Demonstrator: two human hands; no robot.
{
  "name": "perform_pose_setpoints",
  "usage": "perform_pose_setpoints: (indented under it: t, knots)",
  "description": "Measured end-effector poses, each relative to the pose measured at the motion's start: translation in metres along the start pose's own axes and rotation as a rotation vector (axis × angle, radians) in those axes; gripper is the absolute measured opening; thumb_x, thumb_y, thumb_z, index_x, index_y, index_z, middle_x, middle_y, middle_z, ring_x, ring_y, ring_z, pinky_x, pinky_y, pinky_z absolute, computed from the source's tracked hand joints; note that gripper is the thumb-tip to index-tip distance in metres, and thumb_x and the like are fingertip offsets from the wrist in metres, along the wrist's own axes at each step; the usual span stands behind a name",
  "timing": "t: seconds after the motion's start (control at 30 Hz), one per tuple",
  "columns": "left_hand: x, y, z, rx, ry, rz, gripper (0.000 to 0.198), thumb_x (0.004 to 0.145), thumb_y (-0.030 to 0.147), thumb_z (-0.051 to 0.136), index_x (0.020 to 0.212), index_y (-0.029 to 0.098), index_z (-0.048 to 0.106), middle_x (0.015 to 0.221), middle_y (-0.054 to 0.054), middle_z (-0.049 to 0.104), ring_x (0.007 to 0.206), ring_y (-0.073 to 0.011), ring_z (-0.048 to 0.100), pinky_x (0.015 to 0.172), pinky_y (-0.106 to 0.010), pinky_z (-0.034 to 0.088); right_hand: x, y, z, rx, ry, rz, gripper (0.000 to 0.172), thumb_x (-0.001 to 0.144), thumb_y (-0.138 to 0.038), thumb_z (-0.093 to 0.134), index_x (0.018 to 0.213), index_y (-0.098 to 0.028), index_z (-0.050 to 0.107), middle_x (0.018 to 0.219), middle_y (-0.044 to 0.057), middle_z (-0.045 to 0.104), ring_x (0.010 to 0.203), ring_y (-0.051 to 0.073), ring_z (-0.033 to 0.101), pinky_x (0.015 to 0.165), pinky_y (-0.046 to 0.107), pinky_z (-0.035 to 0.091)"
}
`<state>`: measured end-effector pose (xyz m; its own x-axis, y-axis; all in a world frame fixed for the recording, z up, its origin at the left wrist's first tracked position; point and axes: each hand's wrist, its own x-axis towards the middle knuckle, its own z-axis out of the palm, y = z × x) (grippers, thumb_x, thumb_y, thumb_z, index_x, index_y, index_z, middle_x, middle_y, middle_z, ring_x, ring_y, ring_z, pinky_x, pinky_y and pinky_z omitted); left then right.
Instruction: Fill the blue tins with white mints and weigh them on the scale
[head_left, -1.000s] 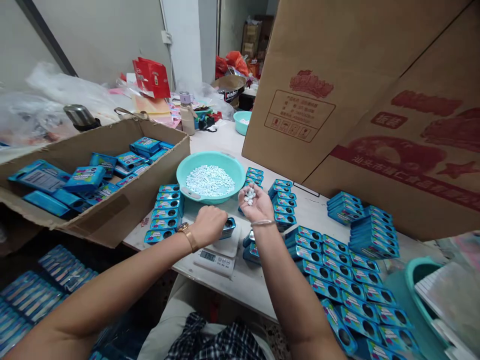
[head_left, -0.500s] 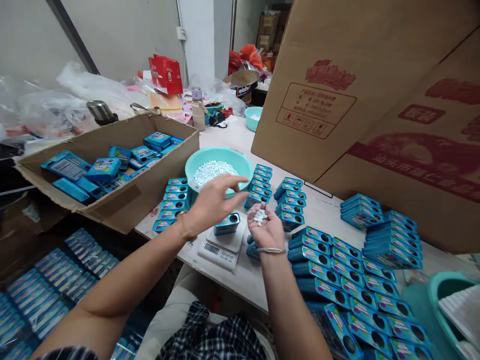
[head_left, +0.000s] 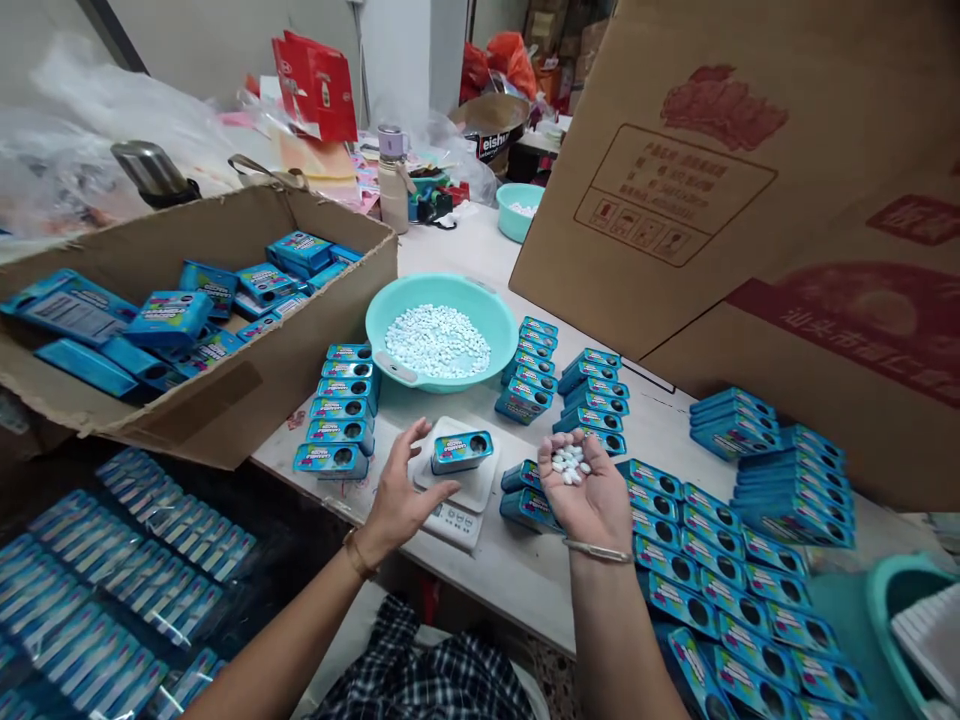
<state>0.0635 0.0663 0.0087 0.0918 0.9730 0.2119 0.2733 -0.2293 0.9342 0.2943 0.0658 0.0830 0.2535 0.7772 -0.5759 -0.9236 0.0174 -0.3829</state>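
My left hand [head_left: 405,490] is open, thumb and fingers spread around the near left side of a blue tin [head_left: 460,451], with a gap between. That tin stands on a white digital scale [head_left: 480,490]; my hand hides part of the scale's display. Palm up, my right hand [head_left: 596,495] cups a small heap of pale mints [head_left: 570,464], its fingers curled up around them. Behind the scale, a turquoise bowl [head_left: 382,300] holds many more pale mints. Two blue tins [head_left: 525,500] stand between the scale and my right hand.
Rows of blue tins [head_left: 337,410] flank the bowl, and many more [head_left: 697,560] stand at the right. An open carton [head_left: 300,350] of tins is at the left. A big cardboard box [head_left: 645,240] rises behind. Packed tins [head_left: 127,550] lie low at the left.
My left hand has come down from over the bowl's front to beside the tin on the scale. My right hand, still cupping mints, has shifted right in the picture; the view has shifted too.
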Motion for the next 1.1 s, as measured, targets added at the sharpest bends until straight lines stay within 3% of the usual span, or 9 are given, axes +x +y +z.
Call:
perform_pose_setpoints:
  t: [0.3,0.4,0.5,0.6,0.73,0.83,0.97,1.1]
  knots:
    - [0.01,-0.001,0.017,-0.045,-0.051,-0.008,0.082,0.072,0.033,0.078,0.141,0.024,0.035,0.139,-0.012,0.049,0.13,-0.0273,0.048,0.106,-0.042,0.041,-0.007,0.009,0.01,0.036,0.09,0.049,0.022,0.095,-0.022,0.043,0.082,-0.017,0.06,0.077,0.001,0.068,0.084,0.016,0.07,0.081,0.037,0.059]
    - [0.013,-0.006,0.023,-0.083,-0.087,-0.069,0.06,0.076,0.036,0.074,0.128,0.02,0.049,0.121,-0.009,0.061,0.111,-0.0233,0.061,0.097,-0.038,0.048,-0.004,0.011,0.006,0.044,0.065,0.069,0.021,0.094,-0.022,0.044,0.082,-0.017,0.061,0.079,0.002,0.069,0.087,0.017,0.07,0.083,0.038,0.059]
    - [0.017,-0.001,0.024,-0.042,-0.099,-0.011,0.037,0.081,0.036,0.068,0.112,0.02,0.056,0.106,-0.006,0.064,0.098,-0.0198,0.063,0.089,-0.034,0.049,-0.003,0.015,0.003,0.064,0.025,0.085,0.02,0.093,-0.021,0.045,0.081,-0.017,0.061,0.08,0.003,0.069,0.089,0.018,0.07,0.085,0.038,0.058]
    - [0.022,0.027,0.012,0.109,-0.148,0.133,0.031,0.086,0.032,0.064,0.115,0.022,0.056,0.111,-0.006,0.06,0.105,-0.0204,0.058,0.092,-0.034,0.046,-0.006,0.017,0.004,0.081,0.017,0.078,0.018,0.092,-0.019,0.047,0.082,-0.016,0.062,0.079,0.003,0.07,0.088,0.017,0.071,0.085,0.036,0.057]
    - [0.033,0.091,-0.009,0.31,-0.28,0.267,0.031,0.089,0.029,0.058,0.12,0.025,0.054,0.113,-0.006,0.058,0.106,-0.0215,0.056,0.092,-0.034,0.045,-0.01,0.018,0.01,0.118,0.007,0.104,0.016,0.091,-0.018,0.049,0.083,-0.015,0.062,0.08,0.005,0.07,0.086,0.018,0.071,0.083,0.035,0.057]
    - [0.044,0.127,-0.009,0.487,-0.359,0.351,0.033,0.089,0.027,0.057,0.121,0.026,0.053,0.113,-0.006,0.057,0.106,-0.0232,0.054,0.091,-0.036,0.044,-0.01,0.02,0.014,0.151,-0.037,0.128,0.015,0.091,-0.017,0.049,0.085,-0.015,0.061,0.082,0.006,0.07,0.089,0.019,0.071,0.081,0.034,0.058]
    - [0.056,0.138,0.005,0.666,-0.486,0.363,0.025,0.09,0.027,0.054,0.115,0.024,0.055,0.104,-0.006,0.056,0.098,-0.0239,0.054,0.085,-0.036,0.045,-0.008,0.026,0.016,0.161,-0.037,0.15,0.014,0.091,-0.016,0.048,0.084,-0.016,0.06,0.08,0.005,0.071,0.085,0.019,0.071,0.079,0.036,0.058]
    - [0.057,0.144,0.009,0.736,-0.491,0.352,0.025,0.09,0.027,0.053,0.115,0.024,0.054,0.103,-0.005,0.055,0.095,-0.0232,0.053,0.082,-0.035,0.045,-0.009,0.026,0.015,0.171,-0.014,0.178,0.015,0.092,-0.017,0.048,0.083,-0.016,0.06,0.078,0.005,0.07,0.082,0.018,0.071,0.077,0.035,0.058]
